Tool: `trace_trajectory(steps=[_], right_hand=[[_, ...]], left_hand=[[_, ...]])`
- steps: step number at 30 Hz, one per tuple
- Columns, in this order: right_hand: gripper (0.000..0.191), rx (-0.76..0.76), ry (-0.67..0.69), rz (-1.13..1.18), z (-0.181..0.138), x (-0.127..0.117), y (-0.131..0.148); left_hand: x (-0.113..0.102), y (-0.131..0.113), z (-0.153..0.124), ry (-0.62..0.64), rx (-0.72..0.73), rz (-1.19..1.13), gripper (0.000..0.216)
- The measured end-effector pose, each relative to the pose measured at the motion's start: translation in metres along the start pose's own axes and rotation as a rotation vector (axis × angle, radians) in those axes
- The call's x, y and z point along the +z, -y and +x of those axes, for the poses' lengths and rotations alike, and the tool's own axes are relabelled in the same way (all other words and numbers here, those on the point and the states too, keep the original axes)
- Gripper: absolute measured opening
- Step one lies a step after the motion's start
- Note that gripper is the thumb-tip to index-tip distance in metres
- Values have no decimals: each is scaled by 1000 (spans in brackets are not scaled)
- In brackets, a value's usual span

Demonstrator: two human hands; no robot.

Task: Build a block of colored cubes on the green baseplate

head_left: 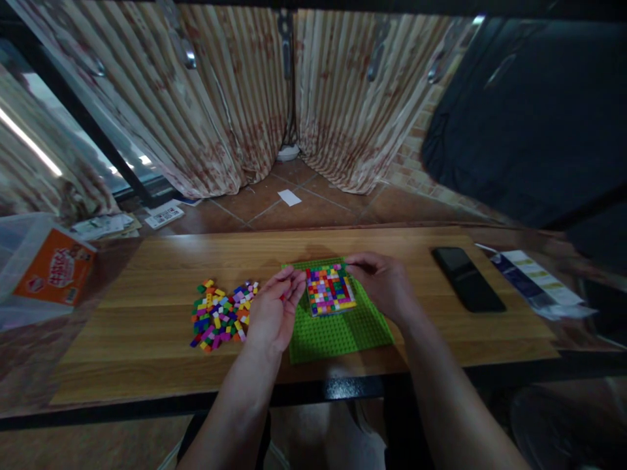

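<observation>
On the table [147,274], a green baseplate [337,336] carries a multicoloured brick square [330,290]. The left hand [274,313] touches its edge at 9 o'clock, the right hand [382,284] at 2 o'clock. Loose bricks [220,313] lie farther out toward 9 o'clock, a phone [467,279] toward 3 o'clock.

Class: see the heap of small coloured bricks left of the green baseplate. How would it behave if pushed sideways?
The heap of bricks would probably scatter, not move as one: the pieces lie loose and unjoined. Each looks tiny, so likely very light. Being blocky, they should slide on the smooth table rather than roll.
</observation>
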State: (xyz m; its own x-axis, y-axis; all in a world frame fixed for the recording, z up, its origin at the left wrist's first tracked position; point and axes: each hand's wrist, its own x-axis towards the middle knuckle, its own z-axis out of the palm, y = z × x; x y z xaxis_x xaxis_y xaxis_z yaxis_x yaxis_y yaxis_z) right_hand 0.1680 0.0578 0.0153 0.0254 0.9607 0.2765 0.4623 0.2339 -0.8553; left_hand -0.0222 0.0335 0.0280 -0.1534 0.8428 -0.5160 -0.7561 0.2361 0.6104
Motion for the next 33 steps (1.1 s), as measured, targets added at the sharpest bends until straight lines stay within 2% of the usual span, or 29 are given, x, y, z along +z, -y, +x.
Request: trace_trajectory(steps=[5,15,19,27,30,33], right_hand=[[15,-110,42,-144,-1,4,5],[18,-165,84,-285,-3,13,5],[17,-131,66,-317,-3,15,5],[12,-45,-45,-192,-2,8,4],[19,5,-148,-175,1,8,5],[26,71,-168,-101,3,14,0]], left_hand=[[0,0,0,17,1,11,24],[0,0,-2,33,-20,29,23],[1,0,-1,31,-25,46,23],[1,0,-2,21,-24,44,24],[0,0,-2,29,-23,47,23],[0,0,-2,31,-19,51,22]])
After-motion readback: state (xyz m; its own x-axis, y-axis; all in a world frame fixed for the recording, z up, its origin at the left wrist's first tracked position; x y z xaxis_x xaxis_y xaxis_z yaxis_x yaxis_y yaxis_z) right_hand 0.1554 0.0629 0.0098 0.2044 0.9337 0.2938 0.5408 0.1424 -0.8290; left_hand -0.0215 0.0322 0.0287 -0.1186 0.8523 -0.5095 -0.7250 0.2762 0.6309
